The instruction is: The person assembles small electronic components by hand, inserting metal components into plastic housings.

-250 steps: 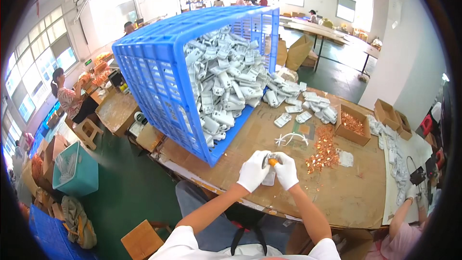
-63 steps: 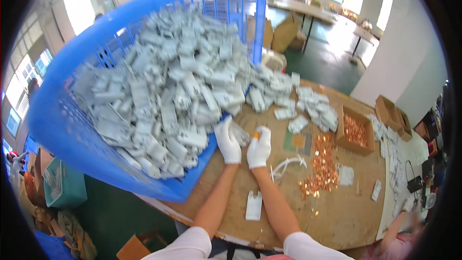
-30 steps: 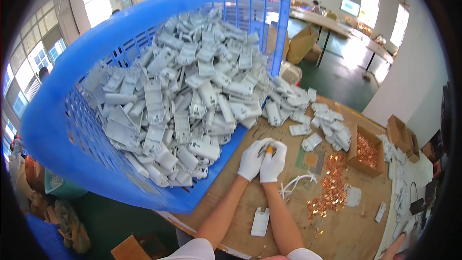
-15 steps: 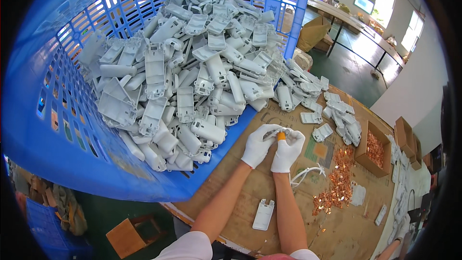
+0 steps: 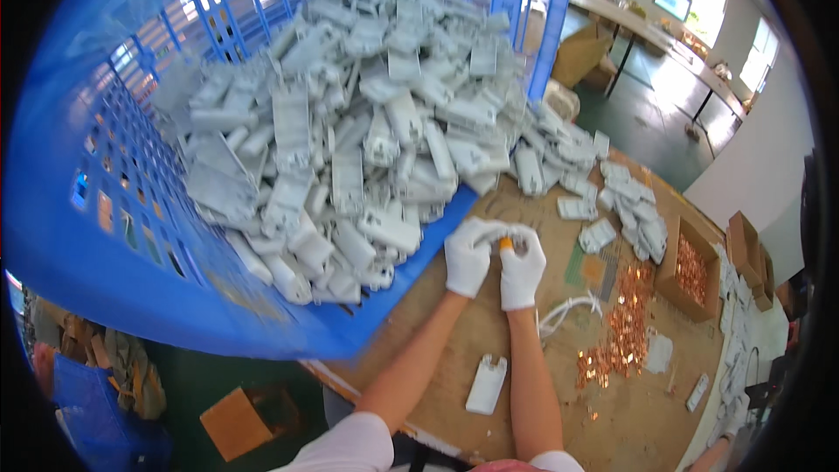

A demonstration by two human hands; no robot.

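Observation:
My left hand (image 5: pixel 469 255) and my right hand (image 5: pixel 523 269), both in white gloves, meet fingertip to fingertip above the cardboard-covered table (image 5: pixel 559 437). Their fingers are closed in a pinch. A small orange patch (image 5: pixel 506 243) shows at the right thumb tip; I cannot tell if it is a held piece or a finger cover. Whatever lies between the fingertips is mostly hidden. One pale grey plastic housing (image 5: pixel 486 385) lies beside my right forearm. A white looped strap (image 5: pixel 564 313) rests to the right of that hand.
A big blue crate (image 5: pixel 288 332) heaped with grey plastic housings (image 5: pixel 393 183) stands at the left. More housings (image 5: pixel 634 210) are piled at the table's far side. Loose copper pieces (image 5: pixel 625 323) lie scattered near a cardboard box (image 5: pixel 710 288) of them. Below left is a wooden stool (image 5: pixel 234 424).
The view has shifted slightly and blurred, so most table things appear a little farther right. My hands stay together in the pinch, with slightly changed finger positions.

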